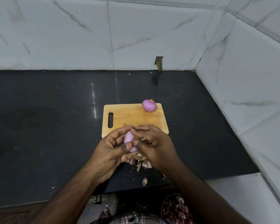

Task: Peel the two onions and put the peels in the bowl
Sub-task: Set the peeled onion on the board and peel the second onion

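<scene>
Both forearms are bare from the lower frame edge to the wrists, with no sleeves, watch, bracelet or rings showing. The left hand and right hand are ungloved, with short, plain nails on the visible thumbs. At the bottom edge sits a strip of checked cloth in white, dark and reddish lines. A bare foot shows its toes beside it.
</scene>
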